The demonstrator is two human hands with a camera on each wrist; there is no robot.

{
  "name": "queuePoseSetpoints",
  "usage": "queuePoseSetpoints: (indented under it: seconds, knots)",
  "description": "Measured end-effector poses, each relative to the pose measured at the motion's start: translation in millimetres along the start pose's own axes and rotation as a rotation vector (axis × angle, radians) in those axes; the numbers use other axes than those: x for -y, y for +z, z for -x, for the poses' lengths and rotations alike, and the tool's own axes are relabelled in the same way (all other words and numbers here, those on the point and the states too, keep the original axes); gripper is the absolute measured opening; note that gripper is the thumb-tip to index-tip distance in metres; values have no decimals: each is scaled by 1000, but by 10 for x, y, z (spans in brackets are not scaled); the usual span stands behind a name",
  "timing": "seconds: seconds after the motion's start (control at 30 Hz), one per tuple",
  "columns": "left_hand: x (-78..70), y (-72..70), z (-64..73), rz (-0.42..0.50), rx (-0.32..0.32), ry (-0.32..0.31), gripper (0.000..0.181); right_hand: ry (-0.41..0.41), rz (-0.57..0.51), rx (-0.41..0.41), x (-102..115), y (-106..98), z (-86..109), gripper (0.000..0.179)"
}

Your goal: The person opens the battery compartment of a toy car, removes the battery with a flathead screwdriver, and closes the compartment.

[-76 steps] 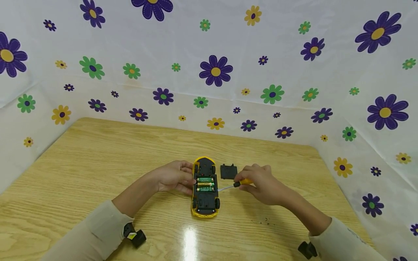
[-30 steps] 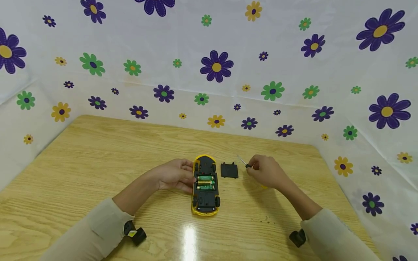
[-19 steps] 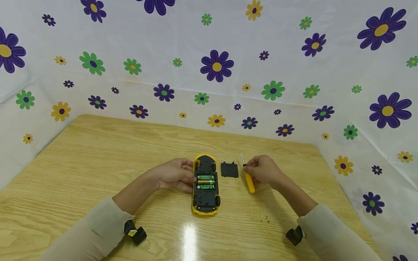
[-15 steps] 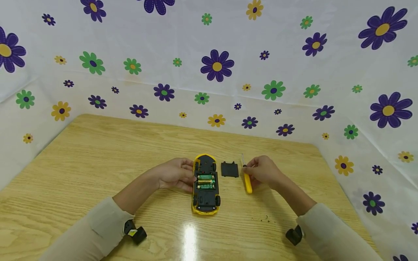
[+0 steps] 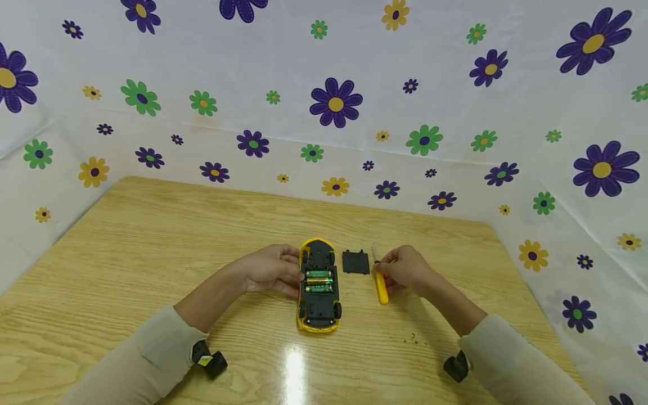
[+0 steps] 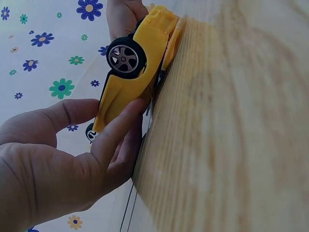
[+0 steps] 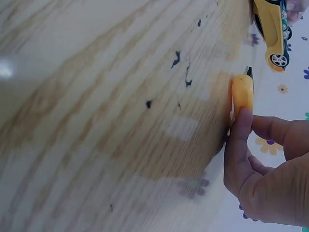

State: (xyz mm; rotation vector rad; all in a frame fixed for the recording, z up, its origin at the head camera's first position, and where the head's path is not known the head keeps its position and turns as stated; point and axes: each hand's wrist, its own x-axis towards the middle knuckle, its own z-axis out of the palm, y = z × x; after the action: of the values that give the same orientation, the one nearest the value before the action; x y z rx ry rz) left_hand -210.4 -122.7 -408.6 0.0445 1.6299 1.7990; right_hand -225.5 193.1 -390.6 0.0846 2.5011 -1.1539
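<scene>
A yellow toy car lies wheels up on the table, its black underside showing. Three green-and-gold batteries sit in its uncovered battery compartment. My left hand grips the car's left side; in the left wrist view the thumb presses one edge and the fingers the yellow body. To the right of the car, my right hand pinches a yellow-handled screwdriver near its black collar, low at the tabletop, shaft pointing away. The right wrist view shows thumb and forefinger on the handle.
A black battery cover lies flat between the car and the screwdriver. Small dark crumbs are scattered nearer me on the wooden table. A flowered cloth walls the back and sides.
My right hand has taken the screwdriver from beside the car to the right of the cover, turned its shaft away from me and lowered it. The left hand and car have stayed put.
</scene>
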Motion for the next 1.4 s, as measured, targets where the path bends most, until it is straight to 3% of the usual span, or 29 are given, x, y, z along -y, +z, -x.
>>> queuePoseSetpoints:
  seconds: [0.33, 0.87, 1.13, 1.4]
  knots:
    - [-10, -22, 6, -12, 14, 6, 74, -18, -26, 8, -24, 13, 9, 21]
    - [1, -31, 28, -20, 14, 15, 68, -21, 2, -13, -13, -13, 9, 24]
    - [4, -20, 12, -32, 9, 10, 64, -116, 186, -74, 76, -57, 46, 22]
    - [1, -21, 25, -38, 13, 16, 65, -326, 343, -57, 252, -33, 125, 21]
